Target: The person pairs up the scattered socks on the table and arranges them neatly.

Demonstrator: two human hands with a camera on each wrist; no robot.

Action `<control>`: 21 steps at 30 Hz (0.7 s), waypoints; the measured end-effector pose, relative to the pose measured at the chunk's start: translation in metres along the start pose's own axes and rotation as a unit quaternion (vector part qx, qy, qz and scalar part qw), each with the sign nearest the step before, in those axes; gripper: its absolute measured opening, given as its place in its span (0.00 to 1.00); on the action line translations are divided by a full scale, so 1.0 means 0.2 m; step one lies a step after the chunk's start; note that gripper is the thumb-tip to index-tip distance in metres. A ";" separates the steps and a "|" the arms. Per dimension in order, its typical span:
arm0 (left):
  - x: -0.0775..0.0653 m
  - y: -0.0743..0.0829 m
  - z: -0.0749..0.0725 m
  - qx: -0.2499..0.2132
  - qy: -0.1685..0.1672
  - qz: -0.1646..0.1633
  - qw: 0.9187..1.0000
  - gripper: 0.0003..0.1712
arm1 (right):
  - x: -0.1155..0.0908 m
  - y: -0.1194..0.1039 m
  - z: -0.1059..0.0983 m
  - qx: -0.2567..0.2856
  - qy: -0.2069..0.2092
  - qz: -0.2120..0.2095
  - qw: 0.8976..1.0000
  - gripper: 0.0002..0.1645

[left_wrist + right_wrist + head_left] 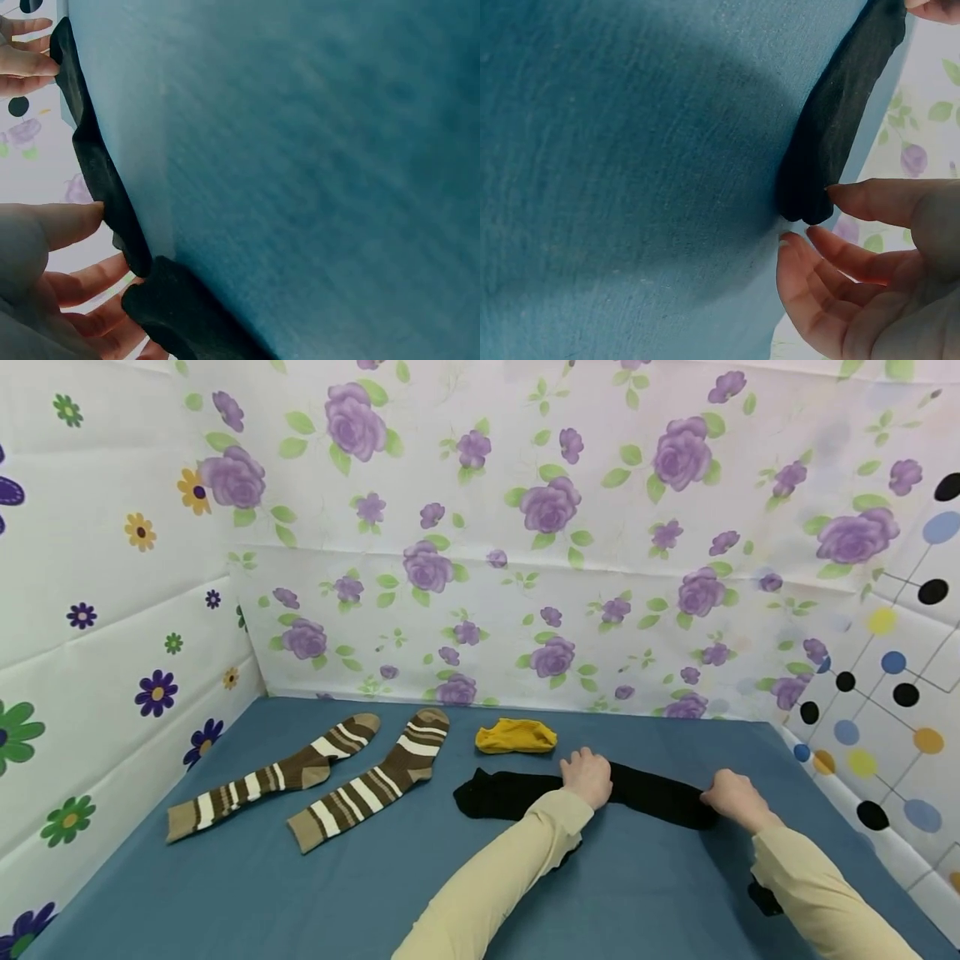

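Observation:
A black sock (pixel 660 795) lies stretched on the blue cloth, its toe part to the left. My left hand (pixel 588 778) pinches it around the middle, thumb on one side and fingers on the other in the left wrist view. At its right end, my right hand (pixel 737 797) holds the edge; the thumb (pixel 877 201) touches the fabric in the right wrist view, with the fingers curled beneath. More black fabric (pixel 765 897) shows beside my right forearm, and a bit (pixel 567 857) shows under my left forearm; the forearms hide the rest.
Two brown, white and tan striped socks (pixel 273 781) (pixel 371 781) lie flat on the left. Behind the black sock sits a folded yellow sock bundle (pixel 516 736). Flowered and dotted sheets (pixel 480 527) stand around the blue-covered table (pixel 225 902).

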State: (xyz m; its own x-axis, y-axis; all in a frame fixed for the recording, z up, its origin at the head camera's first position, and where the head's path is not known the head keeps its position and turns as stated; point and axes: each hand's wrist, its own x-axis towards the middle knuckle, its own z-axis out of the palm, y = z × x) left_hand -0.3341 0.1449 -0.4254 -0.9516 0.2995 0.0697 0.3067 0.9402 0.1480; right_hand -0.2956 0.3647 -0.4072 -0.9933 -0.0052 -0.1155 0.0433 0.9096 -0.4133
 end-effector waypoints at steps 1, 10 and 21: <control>0.00 0.00 0.00 0.002 -0.001 0.000 1.000 0.13 | 0.00 0.00 0.00 0.003 0.000 -0.001 1.000 0.18; 0.01 0.02 -0.01 -0.021 -0.006 0.034 0.999 0.11 | -0.01 0.01 -0.01 0.014 -0.001 0.008 1.000 0.08; 0.02 0.02 -0.01 -0.092 -0.016 0.014 0.996 0.13 | 0.01 0.01 0.02 0.038 0.012 -0.003 0.999 0.21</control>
State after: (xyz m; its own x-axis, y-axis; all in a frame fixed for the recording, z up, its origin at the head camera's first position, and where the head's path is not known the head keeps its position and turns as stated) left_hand -0.3371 0.1497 -0.4215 -0.9419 0.3329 0.0458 0.3291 0.8867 0.3246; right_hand -0.2978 0.3655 -0.4111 -0.9957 -0.0002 -0.0922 0.0444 0.8755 -0.4812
